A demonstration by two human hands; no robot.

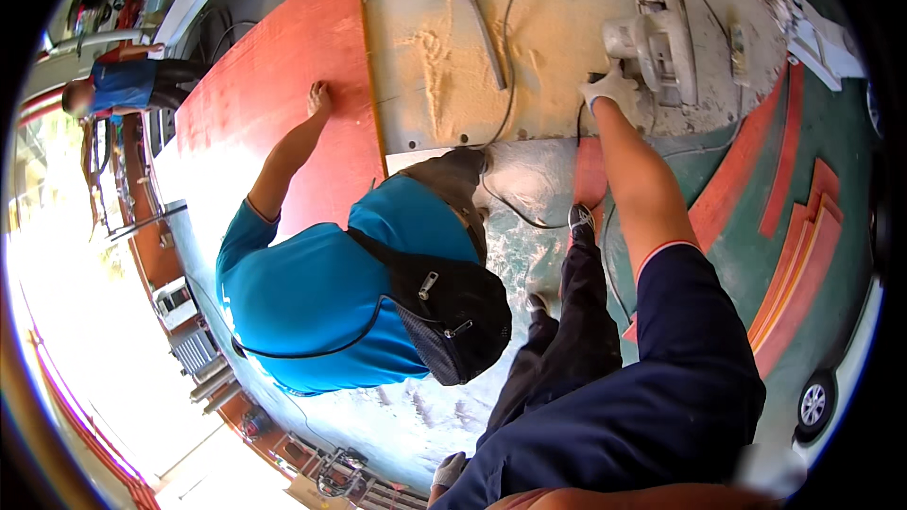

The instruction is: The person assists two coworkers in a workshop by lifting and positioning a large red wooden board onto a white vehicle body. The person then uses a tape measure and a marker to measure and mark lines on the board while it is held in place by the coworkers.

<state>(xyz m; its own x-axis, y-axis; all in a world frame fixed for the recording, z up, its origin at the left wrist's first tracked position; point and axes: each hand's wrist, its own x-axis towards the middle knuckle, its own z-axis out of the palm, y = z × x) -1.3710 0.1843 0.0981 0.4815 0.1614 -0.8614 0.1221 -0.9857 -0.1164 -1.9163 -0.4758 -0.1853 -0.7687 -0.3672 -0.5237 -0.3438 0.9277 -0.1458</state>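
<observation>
My right arm (647, 175), in a dark navy sleeve, reaches out to the worktable (557, 28). My right hand (611, 88), in a white glove, is closed at the rear of a dusty grey circular saw (661, 42), where a dark cord hangs down; its grip is partly hidden. Low in the picture my left hand (449, 470), also gloved, hangs beside my dark trousers, its fingers too small to make out. A co-worker in a blue shirt (312, 297) leans over a large red board (283, 76), one bare hand (319, 97) flat on it.
Sawdust (435, 76) and a metal T-shaped tool (482, 33) lie on the table among loose cords. Red board strips (803, 255) lie on the green floor at right, near a car wheel (814, 404). The co-worker wears a black bag (444, 307). Another person (132, 85) stands far left.
</observation>
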